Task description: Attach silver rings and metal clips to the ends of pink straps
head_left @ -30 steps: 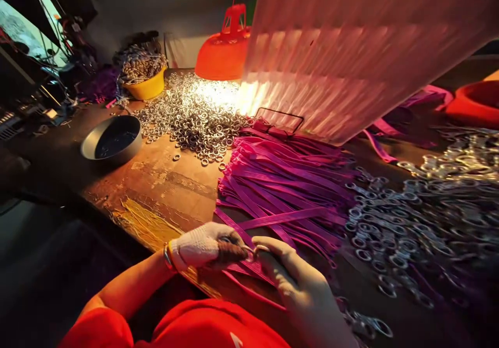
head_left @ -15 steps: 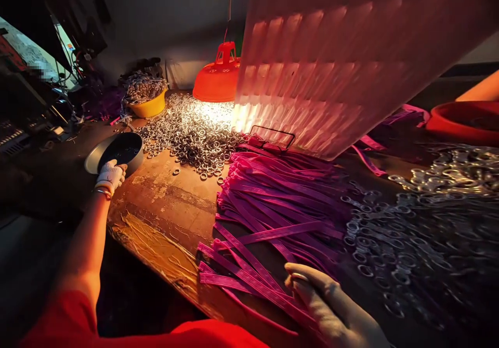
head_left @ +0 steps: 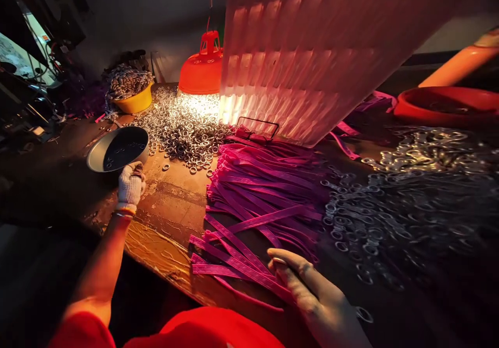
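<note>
My left hand (head_left: pixel 131 184), in a white glove, is closed at the near right rim of a dark round pan (head_left: pixel 117 150) with a few small rings inside; what its fingers hold, if anything, is hidden. At the lower right, my right hand (head_left: pixel 304 280) pinches a small metal ring (head_left: pixel 278 260) between thumb and fingertips. Just left of that hand lie pink-purple straps (head_left: pixel 249 228), spread loosely across the table. A heap of metal rings (head_left: pixel 191 134) sits under the lamp, beyond the straps and right of the pan.
A red lamp (head_left: pixel 200 72) hangs beside a translucent ribbed sheet (head_left: pixel 288 62). A yellow bowl (head_left: pixel 136 100) of metal pieces stands at the back left. Metal clasps (head_left: pixel 409 202) spread at right, near a red basin (head_left: pixel 413 114). Another person's arm (head_left: pixel 456 66) reaches in beyond the basin.
My left hand has moved from inside the pan to the right, beside its near rim. My right hand still pinches the ring. The camera view has shifted somewhat right.
</note>
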`<state>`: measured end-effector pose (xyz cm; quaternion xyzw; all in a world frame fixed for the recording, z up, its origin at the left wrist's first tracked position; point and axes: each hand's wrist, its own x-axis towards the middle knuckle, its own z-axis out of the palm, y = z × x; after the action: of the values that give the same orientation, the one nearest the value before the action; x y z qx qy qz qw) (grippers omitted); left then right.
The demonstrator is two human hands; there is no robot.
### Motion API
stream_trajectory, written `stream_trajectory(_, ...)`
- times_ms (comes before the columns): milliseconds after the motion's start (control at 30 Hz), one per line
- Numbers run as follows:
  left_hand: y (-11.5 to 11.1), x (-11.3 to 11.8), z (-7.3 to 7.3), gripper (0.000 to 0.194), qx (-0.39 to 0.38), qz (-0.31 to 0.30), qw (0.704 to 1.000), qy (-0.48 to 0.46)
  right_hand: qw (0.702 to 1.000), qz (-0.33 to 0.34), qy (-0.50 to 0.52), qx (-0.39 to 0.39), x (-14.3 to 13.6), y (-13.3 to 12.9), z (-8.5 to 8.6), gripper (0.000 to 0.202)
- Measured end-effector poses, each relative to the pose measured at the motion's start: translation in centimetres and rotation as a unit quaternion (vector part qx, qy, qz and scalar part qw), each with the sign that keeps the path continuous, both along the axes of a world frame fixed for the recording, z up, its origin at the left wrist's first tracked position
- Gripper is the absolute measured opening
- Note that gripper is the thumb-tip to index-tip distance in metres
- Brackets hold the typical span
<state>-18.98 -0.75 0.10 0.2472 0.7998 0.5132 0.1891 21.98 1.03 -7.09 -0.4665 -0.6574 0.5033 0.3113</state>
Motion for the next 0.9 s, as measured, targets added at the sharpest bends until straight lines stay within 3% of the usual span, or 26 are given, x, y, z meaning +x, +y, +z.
stream_trajectory(67, 0.0, 5.2, -1.0, 0.047, 0.012, -0.072, 0.992, -0.100, 1.000, 0.016, 0.003, 0.024, -0.8, -0.3, 1.0, 0.029)
stream_trajectory(100, -0.2, 7.9, -1.4, 0.050, 0.045, -0.138, 0.956, -0.257, 0.999, 0.025, 0.008, 0.037, -1.2, -0.5, 1.6, 0.026)
stream_trajectory(133, -0.3, 10.5, -1.8, 0.052, 0.043, -0.190, 0.897, -0.397, 0.998, 0.033, 0.016, 0.051, -1.5, -0.6, 2.2, 0.023)
stream_trajectory(200, -0.8, 14.8, -2.3, 0.053, 0.016, -0.252, 0.776, -0.578, 0.995, 0.045, 0.030, 0.080, -2.0, -0.7, 3.2, 0.020)
stream_trajectory(233, -0.9, 16.5, -2.5, 0.052, -0.007, -0.271, 0.731, -0.626, 0.994, 0.042, 0.031, 0.093, -2.0, -0.8, 3.5, 0.020)
stream_trajectory(300, -1.2, 18.9, -2.8, 0.046, -0.027, -0.295, 0.695, -0.655, 0.993, 0.022, 0.019, 0.111, -1.9, -0.8, 3.8, 0.020)
stream_trajectory(467, -1.4, 21.0, -3.8, 0.029, -0.031, -0.329, 0.720, -0.611, 0.994, -0.034, -0.002, 0.108, -1.0, -1.3, 3.2, 0.023)
stream_trajectory(667, -1.9, 21.6, -5.2, 0.027, -0.040, -0.360, 0.768, -0.527, 0.995, -0.041, -0.002, 0.092, -0.9, -1.7, 2.8, 0.025)
stream_trajectory(800, -2.1, 22.1, -4.9, 0.030, -0.043, -0.399, 0.801, -0.444, 0.995, -0.015, -0.015, 0.101, -0.7, -1.6, 2.9, 0.029)
stream_trajectory(900, -2.0, 22.4, -4.3, 0.036, -0.052, -0.432, 0.803, -0.408, 0.993, 0.006, -0.014, 0.119, -0.3, -1.4, 3.0, 0.033)
